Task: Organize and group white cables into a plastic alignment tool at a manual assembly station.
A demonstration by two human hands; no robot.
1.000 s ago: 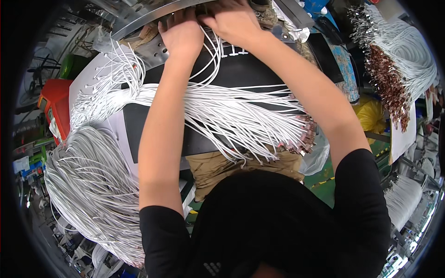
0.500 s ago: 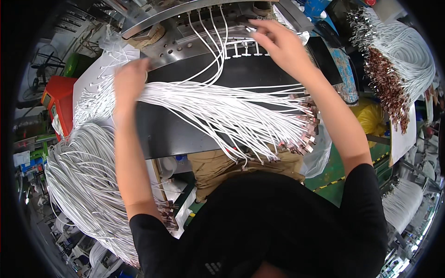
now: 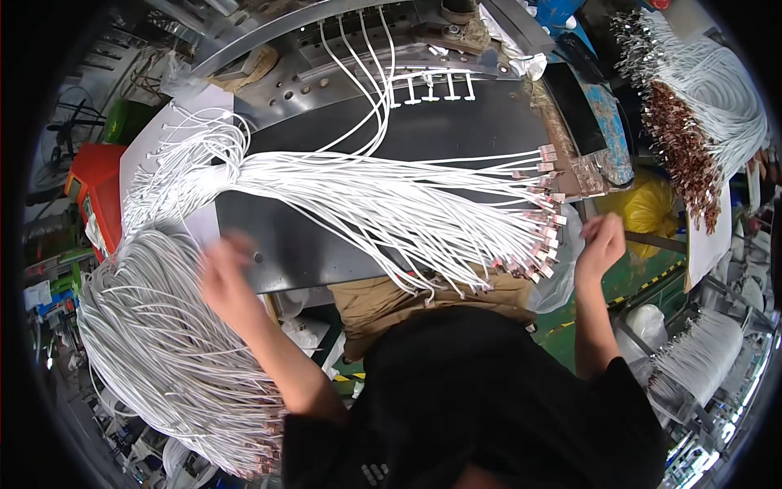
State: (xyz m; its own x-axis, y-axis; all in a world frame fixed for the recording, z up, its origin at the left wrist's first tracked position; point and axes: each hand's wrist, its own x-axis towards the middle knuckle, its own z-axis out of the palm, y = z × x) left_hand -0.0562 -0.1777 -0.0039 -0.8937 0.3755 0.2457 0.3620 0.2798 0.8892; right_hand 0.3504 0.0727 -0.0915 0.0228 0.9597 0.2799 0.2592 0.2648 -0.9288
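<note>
A fan of white cables [image 3: 383, 204] lies across a dark metal plate [image 3: 456, 134], its copper-coloured connector ends [image 3: 533, 236] pointing right. Several cables run up to a metal fixture [image 3: 342, 61], where a row of white plugs [image 3: 430, 85] sits. My left hand [image 3: 224, 277] is blurred, at the plate's lower left edge beside a big heap of white cables [image 3: 155, 342]; I cannot see what it holds. My right hand [image 3: 601, 243] hangs off the plate's right edge, close to the connector ends, fingers curled with nothing visible in them.
More white cable bundles with copper ends [image 3: 692, 122] hang at the upper right, and another bundle [image 3: 705, 359] at the lower right. A red box [image 3: 94, 183] stands far left, a yellow bag [image 3: 648, 208] right of the plate. A green floor [image 3: 643, 281] shows below.
Both hands have left the fixture at the top. The left went down to the lower left cable heap; the right dropped to the connector ends on the right.
</note>
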